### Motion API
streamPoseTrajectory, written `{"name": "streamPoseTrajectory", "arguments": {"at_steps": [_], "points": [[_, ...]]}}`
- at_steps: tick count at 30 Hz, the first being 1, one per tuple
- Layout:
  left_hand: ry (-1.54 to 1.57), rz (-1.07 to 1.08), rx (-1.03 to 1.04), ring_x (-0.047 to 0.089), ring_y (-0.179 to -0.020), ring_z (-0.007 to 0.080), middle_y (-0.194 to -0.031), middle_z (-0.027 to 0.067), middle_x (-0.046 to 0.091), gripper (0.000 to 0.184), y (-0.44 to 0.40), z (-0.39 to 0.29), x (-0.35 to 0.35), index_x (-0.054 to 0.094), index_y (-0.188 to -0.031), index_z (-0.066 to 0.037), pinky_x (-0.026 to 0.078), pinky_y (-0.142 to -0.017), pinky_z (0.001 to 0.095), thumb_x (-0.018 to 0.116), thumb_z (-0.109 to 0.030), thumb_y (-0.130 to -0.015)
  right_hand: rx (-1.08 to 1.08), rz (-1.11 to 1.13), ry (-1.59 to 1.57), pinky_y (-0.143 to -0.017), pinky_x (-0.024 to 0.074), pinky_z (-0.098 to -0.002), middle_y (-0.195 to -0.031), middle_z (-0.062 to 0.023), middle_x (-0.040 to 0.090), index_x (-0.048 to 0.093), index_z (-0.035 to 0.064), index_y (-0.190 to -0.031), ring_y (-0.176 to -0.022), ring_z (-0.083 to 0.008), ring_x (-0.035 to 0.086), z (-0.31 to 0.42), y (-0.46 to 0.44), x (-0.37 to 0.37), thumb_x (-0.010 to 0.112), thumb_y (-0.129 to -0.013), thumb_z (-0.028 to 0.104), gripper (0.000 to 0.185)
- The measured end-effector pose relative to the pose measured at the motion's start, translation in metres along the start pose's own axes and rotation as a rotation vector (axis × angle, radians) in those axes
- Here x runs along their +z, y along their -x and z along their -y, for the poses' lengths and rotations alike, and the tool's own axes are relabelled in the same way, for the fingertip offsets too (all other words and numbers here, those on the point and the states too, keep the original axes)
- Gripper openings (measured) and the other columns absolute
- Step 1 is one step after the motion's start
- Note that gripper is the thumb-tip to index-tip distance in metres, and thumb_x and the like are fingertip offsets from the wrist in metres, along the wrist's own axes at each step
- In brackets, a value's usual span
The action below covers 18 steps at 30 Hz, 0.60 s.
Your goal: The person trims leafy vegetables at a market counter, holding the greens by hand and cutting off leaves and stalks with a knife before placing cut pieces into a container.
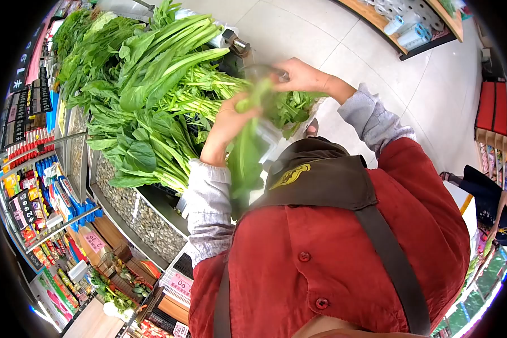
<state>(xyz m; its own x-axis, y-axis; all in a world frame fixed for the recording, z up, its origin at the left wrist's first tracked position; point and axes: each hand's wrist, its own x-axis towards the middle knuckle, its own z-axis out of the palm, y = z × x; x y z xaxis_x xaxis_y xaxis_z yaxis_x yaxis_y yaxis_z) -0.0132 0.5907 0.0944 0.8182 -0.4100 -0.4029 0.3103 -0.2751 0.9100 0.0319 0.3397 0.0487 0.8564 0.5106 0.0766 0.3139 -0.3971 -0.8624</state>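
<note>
My left hand (232,125) is closed around the stem end of a leafy green vegetable (247,155), whose leaves hang down toward my apron. My right hand (305,76) has its fingers bent around a greyish tool (269,72), too blurred to name. That tool lies close to the vegetable's blurred stem end. Left of my hands is a big pile of leafy greens (146,84) with long pale stems. Below my right hand, more small-leafed greens (292,110) show, partly hidden.
A display bed edged with pebbles (143,211) borders the pile. Shelves of packaged goods (39,186) with price signs stand at far left. A wooden shelf (388,25) with plastic rolls is at upper right. Pale floor tiles (388,73) lie beyond my right arm.
</note>
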Motion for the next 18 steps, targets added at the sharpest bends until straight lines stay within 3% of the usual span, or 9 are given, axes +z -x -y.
{"name": "streamPoseTrajectory", "arguments": {"at_steps": [2,4,6,8,10,11,13,18], "points": [[-0.122,-0.166,0.038,0.059,-0.072,0.0071,-0.086,0.0012,0.065,0.04,0.006,0.014,-0.005,0.058,-0.113,-0.001,0.047,-0.068,0.0211,0.076,-0.012,-0.078,0.025,-0.044,-0.022,-0.071,0.0493,-0.0308,-0.09,-0.0114,0.068,0.064,-0.0004,-0.103,-0.077,-0.0165,0.06,-0.014,0.008,0.0,0.075,-0.075,0.024,0.039],[-0.088,-0.134,0.021,0.06,-0.074,0.0072,-0.087,0.0013,0.065,0.039,0.022,-0.003,-0.007,0.059,-0.113,-0.002,0.047,-0.069,0.0213,0.076,-0.012,-0.079,0.169,-0.048,-0.201,-0.073,0.0496,-0.0345,-0.099,-0.0148,0.067,0.064,-0.0001,-0.106,-0.082,-0.0192,0.062,-0.031,0.012,-0.009,0.077,-0.074,0.026,0.043],[-0.154,-0.083,0.1,0.06,-0.077,0.0074,-0.088,0.0014,0.066,0.034,0.023,-0.004,-0.01,0.062,-0.113,-0.005,0.048,-0.07,0.0217,0.073,-0.009,-0.081,0.183,-0.039,-0.145,-0.072,0.0496,-0.036,-0.098,-0.0152,0.067,0.064,0.001,-0.106,-0.082,-0.022,0.063,-0.037,0.009,-0.007,0.076,-0.075,0.028,0.043],[-0.08,-0.073,0.048,0.06,-0.077,0.0075,-0.088,0.0016,0.066,0.033,0.022,0.005,-0.009,0.062,-0.113,-0.005,0.048,-0.07,0.0217,0.072,-0.009,-0.082,0.199,-0.037,-0.084,-0.072,0.0495,-0.0374,-0.097,-0.0155,0.067,0.065,0.0021,-0.107,-0.082,-0.0248,0.063,-0.039,0.008,-0.004,0.076,-0.076,0.03,0.043],[0.021,-0.06,-0.03,0.061,-0.076,0.008,-0.083,0.0019,0.066,0.03,0.02,0.004,-0.006,0.063,-0.113,-0.004,0.048,-0.069,0.0218,0.069,-0.008,-0.084,0.09,-0.157,0.245,-0.069,0.0487,-0.0331,-0.087,-0.0137,0.065,0.065,0.0047,-0.099,-0.079,-0.0212,0.062,-0.04,0.008,0.001,0.069,-0.082,0.027,0.028],[0.022,-0.059,-0.032,0.061,-0.076,0.008,-0.083,0.0019,0.066,0.03,0.019,0.004,-0.005,0.063,-0.113,-0.004,0.048,-0.069,0.0218,0.069,-0.008,-0.084,0.092,-0.156,0.244,-0.069,0.0487,-0.0331,-0.087,-0.0137,0.065,0.065,0.0047,-0.099,-0.079,-0.0212,0.062,-0.041,0.01,0.003,0.069,-0.082,0.027,0.028],[0.047,-0.043,-0.045,0.062,-0.076,0.0083,-0.081,0.0019,0.066,0.028,0.018,0.003,-0.001,0.064,-0.111,-0.003,0.049,-0.068,0.0226,0.069,-0.009,-0.085,0.297,-0.154,0.314,-0.066,0.0491,-0.0367,-0.083,-0.0167,0.064,0.064,0.0041,-0.096,-0.073,-0.0293,0.063,-0.03,0.022,0.008,0.066,-0.085,0.032,0.03],[-0.013,-0.052,0.003,0.062,-0.072,0.0083,-0.082,0.0017,0.066,0.027,0.006,0.014,0.009,0.064,-0.111,-0.002,0.049,-0.066,0.0228,0.068,-0.011,-0.086,0.217,-0.214,0.158,-0.063,0.0489,-0.0399,-0.078,-0.0194,0.063,0.062,0.0034,-0.097,-0.071,-0.0351,0.062,0.027,0.052,0.034,0.06,-0.089,0.031,0.029]]}}
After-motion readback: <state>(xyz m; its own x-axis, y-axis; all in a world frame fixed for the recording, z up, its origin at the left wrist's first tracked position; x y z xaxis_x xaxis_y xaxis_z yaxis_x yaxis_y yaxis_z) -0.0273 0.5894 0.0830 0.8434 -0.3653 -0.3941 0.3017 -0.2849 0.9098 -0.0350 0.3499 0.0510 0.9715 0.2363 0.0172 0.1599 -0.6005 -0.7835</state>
